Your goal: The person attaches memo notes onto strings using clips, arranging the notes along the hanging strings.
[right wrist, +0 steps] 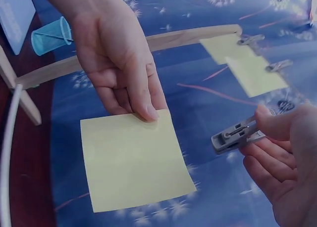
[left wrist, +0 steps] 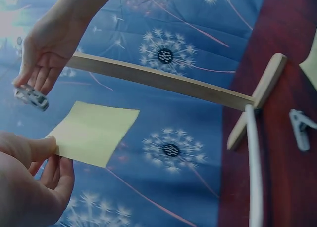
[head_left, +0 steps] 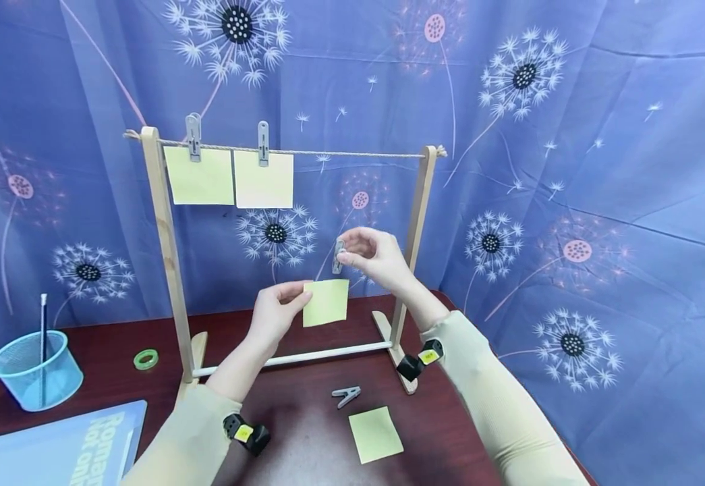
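Note:
My left hand [head_left: 273, 312] pinches a yellow sticky note [head_left: 326, 303] by its left edge, in the air in front of the wooden frame. Just above and right of it, my right hand [head_left: 379, 260] holds a grey clothespin [right wrist: 233, 137] between thumb and fingers; the pin is apart from the note. Two more yellow notes [head_left: 200, 177] hang side by side from the rope [head_left: 352, 154] at its left part, each under a grey clothespin [head_left: 263, 143]. On the table lie another clothespin [head_left: 346, 395] and a loose yellow note [head_left: 376, 435].
Wooden posts [head_left: 170, 256] carry the rope, and a white bar [head_left: 328, 353] joins them low down. At the left stand a blue mesh cup [head_left: 38, 371] with a pencil, a green tape roll [head_left: 146, 359] and a blue book [head_left: 54, 442]. A patterned curtain [head_left: 352, 81] hangs behind.

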A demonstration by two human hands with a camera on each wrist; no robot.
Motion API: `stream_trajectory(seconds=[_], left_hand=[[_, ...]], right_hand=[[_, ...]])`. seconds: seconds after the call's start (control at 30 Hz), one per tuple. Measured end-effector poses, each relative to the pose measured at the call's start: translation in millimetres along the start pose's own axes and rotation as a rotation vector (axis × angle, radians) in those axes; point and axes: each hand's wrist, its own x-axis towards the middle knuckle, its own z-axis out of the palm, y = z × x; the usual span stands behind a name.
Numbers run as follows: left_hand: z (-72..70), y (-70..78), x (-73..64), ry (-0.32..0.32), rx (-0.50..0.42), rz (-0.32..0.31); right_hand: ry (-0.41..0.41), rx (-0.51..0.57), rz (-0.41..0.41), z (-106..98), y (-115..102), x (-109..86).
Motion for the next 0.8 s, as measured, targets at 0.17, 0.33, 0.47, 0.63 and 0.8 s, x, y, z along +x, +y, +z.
stream_trajectory(seconds=[0.17, 0.33, 0.47, 0.63, 0.8], left_hand=[[-2.5, 25.0, 5.9, 0.028, -0.02, 0.055], [-3.3, 47.7, 14.0, 0.052, -0.051, 0.114], [-4.9, 68.9, 21.5, 0.086, -0.092, 0.164], [-11.1, 95.5, 33.8, 0.125, -0.086, 0.244], [-19.9, 117.8, 44.0, 0.154, -0.028, 0.296]], right_hand=[[0.017, -0.022, -0.031, -13, -21, 20.3], [0.048, -0.085, -0.076, -25, -39, 37.7], [0.058, -0.134, -0.109, -34, -59, 49.5], [0.084, -0.15, -0.12, -44, -84, 68.2], [0.109, -0.151, -0.105, -55, -100, 88.9]])
